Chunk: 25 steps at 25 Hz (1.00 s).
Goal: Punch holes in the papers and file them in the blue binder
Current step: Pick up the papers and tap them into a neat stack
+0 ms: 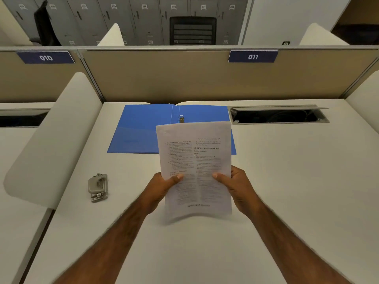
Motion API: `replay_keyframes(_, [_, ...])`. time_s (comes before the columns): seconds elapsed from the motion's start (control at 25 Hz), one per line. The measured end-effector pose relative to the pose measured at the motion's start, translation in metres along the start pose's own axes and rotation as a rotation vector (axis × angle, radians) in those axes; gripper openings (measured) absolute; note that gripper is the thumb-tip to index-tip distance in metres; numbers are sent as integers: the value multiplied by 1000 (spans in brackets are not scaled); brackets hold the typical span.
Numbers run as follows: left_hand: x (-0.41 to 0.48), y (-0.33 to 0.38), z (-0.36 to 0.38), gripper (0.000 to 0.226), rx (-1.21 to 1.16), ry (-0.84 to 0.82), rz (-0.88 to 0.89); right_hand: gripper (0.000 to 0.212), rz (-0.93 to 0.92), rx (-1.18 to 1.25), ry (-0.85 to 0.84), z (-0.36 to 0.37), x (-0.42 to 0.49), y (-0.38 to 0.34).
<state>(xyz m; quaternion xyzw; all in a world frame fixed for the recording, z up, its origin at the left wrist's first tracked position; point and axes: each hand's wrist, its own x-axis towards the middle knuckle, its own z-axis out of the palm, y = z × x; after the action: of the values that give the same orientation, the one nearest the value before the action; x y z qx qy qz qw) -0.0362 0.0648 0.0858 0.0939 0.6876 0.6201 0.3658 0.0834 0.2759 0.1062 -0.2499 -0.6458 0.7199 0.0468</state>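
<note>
Hole punch (98,187): grey metal, on the surface (287,181) at 9 o'clock from my left hand, well apart from it, nothing touching it.

Left hand (162,186): clamped on the left edge of the papers (196,160), thumb on the printed face, the other fingers curled behind and out of sight.

Papers: a thin stack, print toward me, held off the surface between both hands, top edge toward 12 o'clock. Lower edge blurred.

Right hand (238,187): clamped on the right edge the same way, thumb in front, fingers behind.

Blue binder (141,128): lies open and flat at 12 o'clock beyond the papers, its left cover reaching toward 11. The papers hide much of its right half. Its metal ring (181,119) shows just above the papers' top edge.

Cable hatch (276,115): at 1 o'clock, lid raised, dark inside.

Surface white. Beige partition (164,78) behind it, blue labels 010 (46,57) at 10 o'clock and 011 (253,56) at 1. Beyond, grey numbered lockers (114,19) and a black chair back (192,30) at 12.
</note>
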Motion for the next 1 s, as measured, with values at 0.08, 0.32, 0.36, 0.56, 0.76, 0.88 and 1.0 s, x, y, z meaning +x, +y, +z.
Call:
replay_keyframes(0.08, [-2,18,12,36,35,104,77,32,-82,-36,24,1,-1,-13])
replay_keyframes(0.32, [-11,34,25,44,15,227,195,27,-141,-66,121,0,-1,-24])
replay_keyframes(0.36, [-12,33,26,41,12,225,204,27,-135,-65,128,0,-2,-21])
replay_keyframes(0.56, [-13,30,36,19,-4,254,241,28,-144,-60,170,1,-6,-11])
replay_keyframes(0.76, [-11,28,39,17,-48,264,244,34,-148,-26,195,1,-5,-4])
replay_keyframes(0.88, [-11,25,45,18,-70,258,225,31,-114,-65,233,5,-6,1])
replay_keyframes(1.0, [-9,30,42,24,-44,259,259,34,-148,-45,251,2,-4,-7])
